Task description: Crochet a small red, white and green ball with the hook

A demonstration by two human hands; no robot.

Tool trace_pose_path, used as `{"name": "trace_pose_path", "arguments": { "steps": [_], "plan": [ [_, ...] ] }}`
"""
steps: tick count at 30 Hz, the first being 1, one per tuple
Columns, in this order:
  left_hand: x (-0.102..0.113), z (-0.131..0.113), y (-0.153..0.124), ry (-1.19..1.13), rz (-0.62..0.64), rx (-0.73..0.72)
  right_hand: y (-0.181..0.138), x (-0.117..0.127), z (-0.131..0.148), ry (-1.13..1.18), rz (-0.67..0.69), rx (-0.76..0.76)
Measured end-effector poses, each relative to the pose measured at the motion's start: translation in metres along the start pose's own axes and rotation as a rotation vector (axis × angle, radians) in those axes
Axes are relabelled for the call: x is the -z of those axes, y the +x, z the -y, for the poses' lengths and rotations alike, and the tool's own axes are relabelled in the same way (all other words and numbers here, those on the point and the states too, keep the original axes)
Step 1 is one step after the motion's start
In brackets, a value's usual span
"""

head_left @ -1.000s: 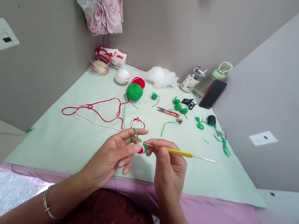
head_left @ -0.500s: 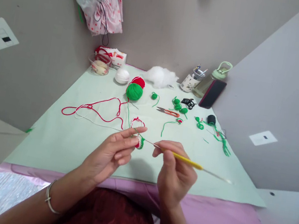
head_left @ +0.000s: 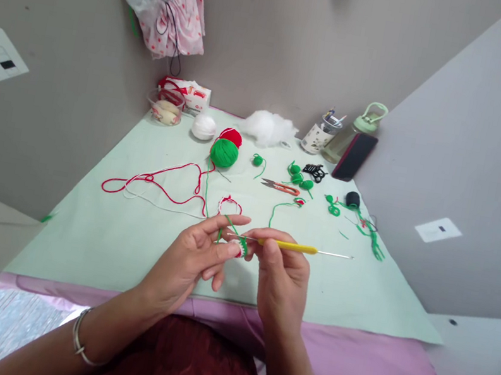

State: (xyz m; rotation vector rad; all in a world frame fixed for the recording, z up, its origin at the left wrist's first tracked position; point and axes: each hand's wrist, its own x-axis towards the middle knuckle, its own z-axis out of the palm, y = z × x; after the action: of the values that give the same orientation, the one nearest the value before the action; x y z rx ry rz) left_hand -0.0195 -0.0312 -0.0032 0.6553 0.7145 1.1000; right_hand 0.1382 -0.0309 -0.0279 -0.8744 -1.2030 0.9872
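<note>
My left hand [head_left: 192, 261] pinches a small crocheted piece [head_left: 242, 249] in red, white and green, its index finger stretched out with green yarn over it. My right hand [head_left: 282, 282] is closed round the yellow handle of a crochet hook [head_left: 300, 248]. The hook's thin metal shaft points left and lies at the green edge of the piece; whether it is through a stitch I cannot tell. Green yarn runs from the finger back toward a green yarn ball [head_left: 224, 153]. Just beyond my left fingers lies a loop of red and white yarn [head_left: 231, 199].
Orange thread snips [head_left: 280, 187] lie mid-table, near small green crocheted balls [head_left: 297, 178] and a black claw clip [head_left: 314, 172]. Loose red yarn [head_left: 160, 181] spreads at left. White stuffing [head_left: 267, 128], a pen cup [head_left: 321, 134], a bottle [head_left: 354, 134] and a phone [head_left: 354, 157] stand behind.
My right hand has moved left, close to my left fingers, and the hook has turned from slanting to nearly level. The crocheted piece has shifted slightly right and down.
</note>
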Motion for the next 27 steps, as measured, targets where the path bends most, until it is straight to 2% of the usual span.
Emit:
{"name": "trace_pose_path", "arguments": {
  "steps": [5,13,27],
  "plan": [
    [-0.001,0.001,0.003,-0.003,-0.002,-0.011,-0.001,-0.001,0.002,-0.047,0.024,0.069],
    [0.001,-0.001,0.003,-0.036,-0.019,0.017,-0.001,0.003,0.008,0.074,-0.118,0.042],
    [0.002,0.0,0.002,-0.029,-0.023,0.02,-0.006,0.003,0.009,0.04,-0.042,0.096]
  ]
}}
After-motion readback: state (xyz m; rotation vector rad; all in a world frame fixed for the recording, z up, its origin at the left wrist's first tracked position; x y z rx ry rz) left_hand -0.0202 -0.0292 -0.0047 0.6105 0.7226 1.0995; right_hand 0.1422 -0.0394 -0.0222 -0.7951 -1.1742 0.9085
